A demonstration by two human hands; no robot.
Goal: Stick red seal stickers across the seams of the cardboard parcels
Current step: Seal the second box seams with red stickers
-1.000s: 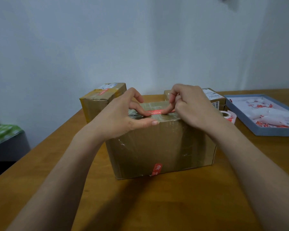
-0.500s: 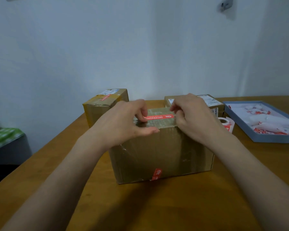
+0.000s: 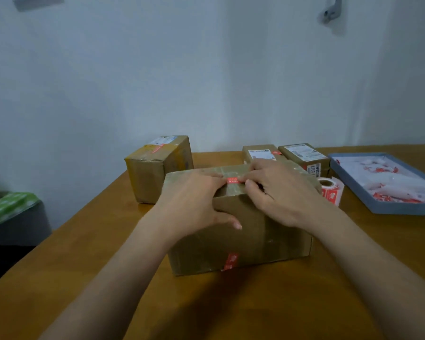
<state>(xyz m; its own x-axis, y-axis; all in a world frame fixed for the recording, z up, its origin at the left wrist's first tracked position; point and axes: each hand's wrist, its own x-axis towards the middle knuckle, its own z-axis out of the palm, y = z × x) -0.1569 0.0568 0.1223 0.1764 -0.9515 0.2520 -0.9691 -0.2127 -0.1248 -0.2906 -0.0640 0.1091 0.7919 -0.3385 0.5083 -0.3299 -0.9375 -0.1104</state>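
Your left hand (image 3: 194, 200) and right hand (image 3: 277, 192) lie on top of the parcel (image 3: 243, 231) at frame centre. The fingers of both look fairly straight and close together, pressing the red seal sticker (image 3: 233, 180); only its middle shows between them. A second red sticker (image 3: 230, 261) sits on the front lower edge. Sticker roll (image 3: 331, 190) just right of the parcel; blue tray (image 3: 388, 207) at right edge. Three more parcels behind: one upper left (image 3: 155, 168), two upper right (image 3: 261, 153) (image 3: 304, 155). All on the wooden table (image 3: 84, 241).
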